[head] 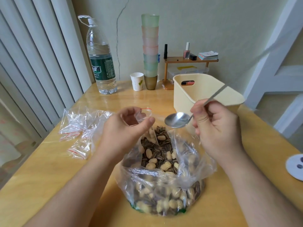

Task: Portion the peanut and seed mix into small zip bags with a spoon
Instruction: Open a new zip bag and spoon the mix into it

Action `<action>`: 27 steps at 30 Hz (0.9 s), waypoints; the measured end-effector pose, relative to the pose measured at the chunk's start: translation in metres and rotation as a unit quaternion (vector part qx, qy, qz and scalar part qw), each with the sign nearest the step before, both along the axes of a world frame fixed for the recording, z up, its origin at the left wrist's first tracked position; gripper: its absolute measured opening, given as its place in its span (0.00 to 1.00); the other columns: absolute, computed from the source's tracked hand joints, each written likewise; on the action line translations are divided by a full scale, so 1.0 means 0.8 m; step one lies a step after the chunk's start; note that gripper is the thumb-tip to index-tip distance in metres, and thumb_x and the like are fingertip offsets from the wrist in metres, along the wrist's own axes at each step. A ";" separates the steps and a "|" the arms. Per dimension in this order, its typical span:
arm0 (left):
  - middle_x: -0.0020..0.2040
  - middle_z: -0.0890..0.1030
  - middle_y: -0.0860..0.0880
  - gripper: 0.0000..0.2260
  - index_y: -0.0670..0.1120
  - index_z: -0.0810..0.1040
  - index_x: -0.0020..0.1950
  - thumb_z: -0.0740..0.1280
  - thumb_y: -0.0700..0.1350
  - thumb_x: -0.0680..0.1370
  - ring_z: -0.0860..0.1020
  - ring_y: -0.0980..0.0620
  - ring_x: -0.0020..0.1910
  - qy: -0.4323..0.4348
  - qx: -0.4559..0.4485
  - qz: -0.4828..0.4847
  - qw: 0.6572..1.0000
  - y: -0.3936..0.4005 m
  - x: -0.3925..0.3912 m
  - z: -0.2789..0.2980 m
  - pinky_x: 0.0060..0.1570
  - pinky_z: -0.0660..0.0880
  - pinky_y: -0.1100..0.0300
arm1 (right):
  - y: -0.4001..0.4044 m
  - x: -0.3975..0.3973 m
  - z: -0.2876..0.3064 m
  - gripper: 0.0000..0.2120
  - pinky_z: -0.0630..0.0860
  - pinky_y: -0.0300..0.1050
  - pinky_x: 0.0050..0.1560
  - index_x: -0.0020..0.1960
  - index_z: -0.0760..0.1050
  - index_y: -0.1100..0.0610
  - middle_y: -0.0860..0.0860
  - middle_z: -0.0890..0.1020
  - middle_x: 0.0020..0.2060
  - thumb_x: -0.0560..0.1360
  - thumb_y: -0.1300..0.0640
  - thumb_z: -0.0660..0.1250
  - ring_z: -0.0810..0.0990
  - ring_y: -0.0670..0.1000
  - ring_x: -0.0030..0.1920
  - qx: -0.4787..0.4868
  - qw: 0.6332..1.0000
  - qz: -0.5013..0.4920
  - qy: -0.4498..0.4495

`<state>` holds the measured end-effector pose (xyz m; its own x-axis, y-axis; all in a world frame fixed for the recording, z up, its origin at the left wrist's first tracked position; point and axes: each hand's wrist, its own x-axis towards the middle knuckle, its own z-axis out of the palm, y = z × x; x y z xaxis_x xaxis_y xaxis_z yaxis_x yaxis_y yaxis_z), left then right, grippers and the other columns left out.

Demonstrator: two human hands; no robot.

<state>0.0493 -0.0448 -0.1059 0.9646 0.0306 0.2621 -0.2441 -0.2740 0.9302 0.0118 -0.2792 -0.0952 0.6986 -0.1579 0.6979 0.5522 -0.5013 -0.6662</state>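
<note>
While the left hand [126, 126] pinches a zip bag [144, 114], spoon [176, 119] hovers beside.

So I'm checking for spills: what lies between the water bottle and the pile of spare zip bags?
In the head view, only bare glossy table shows between the water bottle and the spare zip bags; no nuts or seeds there.
</note>
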 end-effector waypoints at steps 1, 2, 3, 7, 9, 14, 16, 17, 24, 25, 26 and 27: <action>0.47 0.89 0.53 0.23 0.50 0.83 0.57 0.82 0.59 0.67 0.87 0.54 0.48 0.003 -0.012 -0.002 1.000 0.002 0.000 0.001 0.48 0.79 0.56 | 0.002 0.000 -0.001 0.13 0.78 0.57 0.35 0.48 0.78 0.45 0.47 0.80 0.33 0.83 0.38 0.62 0.78 0.51 0.32 -0.026 0.999 0.007 0.022; 0.46 0.89 0.53 0.24 0.50 0.83 0.58 0.81 0.59 0.67 0.87 0.54 0.47 0.007 -0.020 -0.004 1.000 0.003 0.000 0.003 0.45 0.77 0.57 | 0.006 -0.001 -0.002 0.15 0.78 0.56 0.34 0.46 0.78 0.49 0.47 0.80 0.33 0.83 0.40 0.61 0.78 0.51 0.31 -0.049 0.998 0.019 0.045; 0.47 0.89 0.54 0.24 0.50 0.83 0.58 0.81 0.58 0.67 0.86 0.55 0.46 0.007 -0.018 -0.004 1.000 0.004 0.000 0.004 0.44 0.75 0.59 | 0.010 -0.002 -0.004 0.18 0.77 0.56 0.32 0.44 0.78 0.52 0.47 0.80 0.33 0.84 0.41 0.61 0.77 0.51 0.30 -0.070 0.995 0.033 0.069; 0.46 0.88 0.58 0.22 0.52 0.82 0.58 0.83 0.57 0.69 0.87 0.53 0.45 -0.018 0.035 0.019 0.999 0.007 -0.002 0.006 0.49 0.80 0.59 | 0.016 0.000 -0.011 0.20 0.73 0.50 0.32 0.38 0.74 0.57 0.51 0.76 0.27 0.83 0.45 0.62 0.74 0.50 0.29 -0.149 0.980 0.057 0.116; 0.44 0.88 0.60 0.20 0.53 0.83 0.57 0.82 0.56 0.69 0.85 0.56 0.41 -0.032 0.050 0.023 0.998 0.007 -0.004 0.006 0.46 0.78 0.64 | 0.016 0.002 -0.013 0.20 0.66 0.43 0.30 0.35 0.68 0.54 0.47 0.71 0.25 0.84 0.49 0.63 0.70 0.48 0.29 -0.179 0.976 0.048 0.114; 0.44 0.87 0.62 0.18 0.57 0.81 0.53 0.83 0.53 0.68 0.85 0.62 0.43 -0.043 0.044 0.017 0.998 0.004 -0.005 0.007 0.49 0.80 0.64 | 0.022 0.000 -0.011 0.17 0.69 0.49 0.34 0.36 0.64 0.50 0.44 0.71 0.28 0.81 0.46 0.61 0.71 0.48 0.33 -0.230 0.969 0.013 0.084; 0.46 0.88 0.61 0.19 0.58 0.81 0.52 0.83 0.55 0.67 0.86 0.59 0.47 -0.041 0.044 0.013 0.998 0.004 -0.005 0.006 0.55 0.82 0.56 | 0.027 -0.002 -0.010 0.15 0.72 0.51 0.37 0.38 0.66 0.49 0.44 0.73 0.30 0.81 0.45 0.61 0.73 0.50 0.35 -0.232 0.968 0.017 0.091; 0.47 0.88 0.60 0.20 0.58 0.81 0.53 0.84 0.57 0.66 0.86 0.59 0.48 -0.038 0.037 0.012 0.999 0.004 -0.005 0.006 0.57 0.83 0.53 | 0.030 -0.002 -0.010 0.15 0.73 0.51 0.37 0.38 0.67 0.49 0.44 0.74 0.31 0.82 0.45 0.61 0.74 0.50 0.36 -0.232 0.968 0.025 0.094; 0.46 0.88 0.57 0.21 0.55 0.83 0.54 0.80 0.60 0.65 0.87 0.55 0.47 -0.033 0.000 0.036 0.999 0.005 -0.006 0.013 0.56 0.83 0.45 | 0.039 -0.005 -0.015 0.21 0.64 0.42 0.30 0.34 0.65 0.52 0.46 0.70 0.24 0.82 0.44 0.62 0.68 0.48 0.29 -0.194 0.963 0.049 0.182; 0.46 0.88 0.58 0.21 0.55 0.82 0.53 0.79 0.60 0.65 0.87 0.56 0.47 -0.033 0.005 0.037 0.999 0.005 -0.007 0.013 0.56 0.83 0.45 | 0.040 -0.006 -0.014 0.21 0.65 0.42 0.30 0.33 0.64 0.51 0.45 0.72 0.25 0.81 0.44 0.62 0.68 0.48 0.29 -0.184 0.964 0.047 0.189; 0.45 0.88 0.58 0.20 0.56 0.82 0.53 0.79 0.60 0.65 0.87 0.56 0.47 -0.035 0.007 0.037 0.999 0.004 -0.008 0.013 0.56 0.83 0.45 | 0.041 -0.006 -0.015 0.22 0.65 0.41 0.30 0.32 0.64 0.51 0.44 0.73 0.25 0.81 0.43 0.62 0.69 0.48 0.28 -0.174 0.964 0.045 0.197; 0.45 0.88 0.57 0.20 0.56 0.82 0.53 0.79 0.60 0.65 0.87 0.56 0.47 -0.036 0.008 0.037 0.999 0.003 -0.008 0.013 0.55 0.83 0.45 | 0.042 -0.006 -0.015 0.22 0.69 0.42 0.31 0.33 0.65 0.52 0.45 0.76 0.25 0.81 0.42 0.63 0.70 0.49 0.27 -0.165 0.963 0.042 0.208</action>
